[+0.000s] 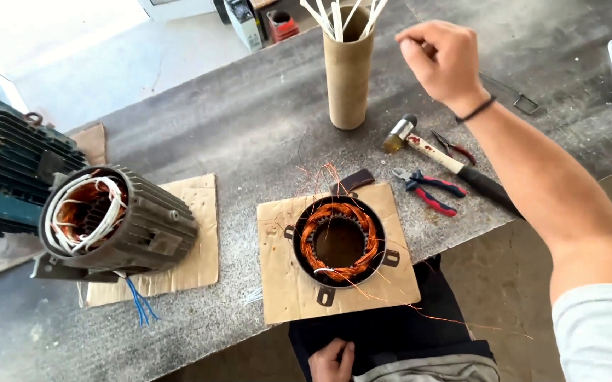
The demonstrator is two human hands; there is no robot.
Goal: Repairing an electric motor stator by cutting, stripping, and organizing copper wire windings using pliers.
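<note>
1. Stator [339, 240] with copper windings sits on cardboard [285, 290] on the counter [249, 134], near your lap.
2. Your right hand [442, 62] hovers beside the cardboard tube [348, 71] of white strips [336, 15], fingers loosely curled, holding nothing visible.
3. Your left hand [332, 359] rests closed on your lap, empty as far as shows.

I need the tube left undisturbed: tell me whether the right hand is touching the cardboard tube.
Apart. The head view shows the right hand raised beside the cardboard tube, with bare table visible between them.
</note>
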